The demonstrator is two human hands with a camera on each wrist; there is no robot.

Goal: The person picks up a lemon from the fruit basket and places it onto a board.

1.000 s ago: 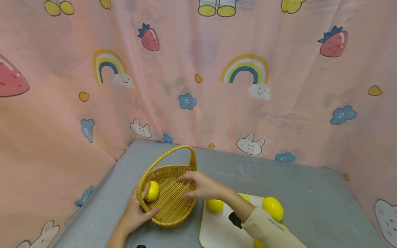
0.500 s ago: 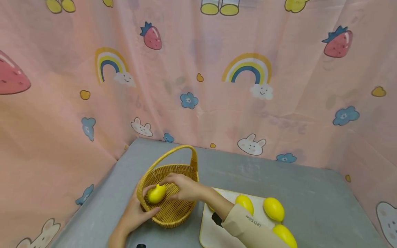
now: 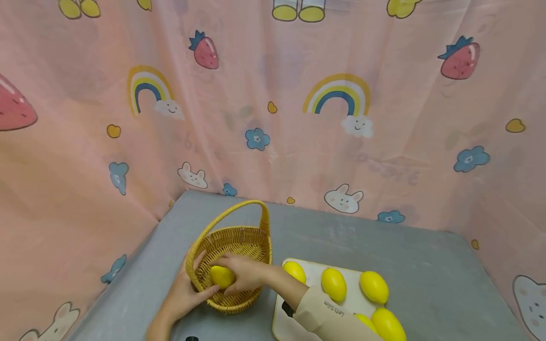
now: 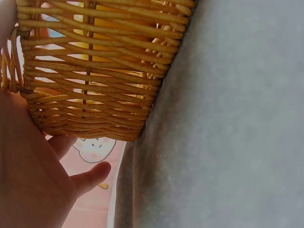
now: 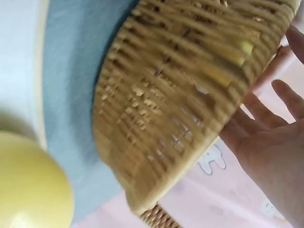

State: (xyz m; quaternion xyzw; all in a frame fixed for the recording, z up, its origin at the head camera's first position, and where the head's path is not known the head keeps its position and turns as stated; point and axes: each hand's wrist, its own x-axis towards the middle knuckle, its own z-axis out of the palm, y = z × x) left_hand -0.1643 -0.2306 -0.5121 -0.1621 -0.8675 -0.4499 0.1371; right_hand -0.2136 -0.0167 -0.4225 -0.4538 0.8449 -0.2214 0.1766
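Note:
A woven wicker basket (image 3: 232, 309) with a tall arched handle stands on the grey table. My left hand (image 3: 181, 293) grips its left side, the thumb over the front rim and the fingers by the handle's foot. Inside the basket my right hand (image 3: 246, 272) holds a yellow lemon (image 3: 220, 277), fingers over its top and thumb at its lower right. From the left wrist, the basket wall (image 4: 95, 95) fills the upper left, with yellow showing through the weave. In the right wrist view, my right hand (image 5: 270, 137) reaches over the basket rim.
A white board (image 3: 279, 327) with a thin tan edge lies right of the basket and bears several lemons (image 3: 334, 284), partly under my right sleeve (image 3: 328, 315). A small black object (image 3: 192, 338) shows at the bottom edge. Pink printed curtains (image 3: 290, 161) enclose the table.
My right hand has moved left and down into the basket and taken hold of the lemon, which has shifted right from the basket's left wall. The left hand stays on the basket.

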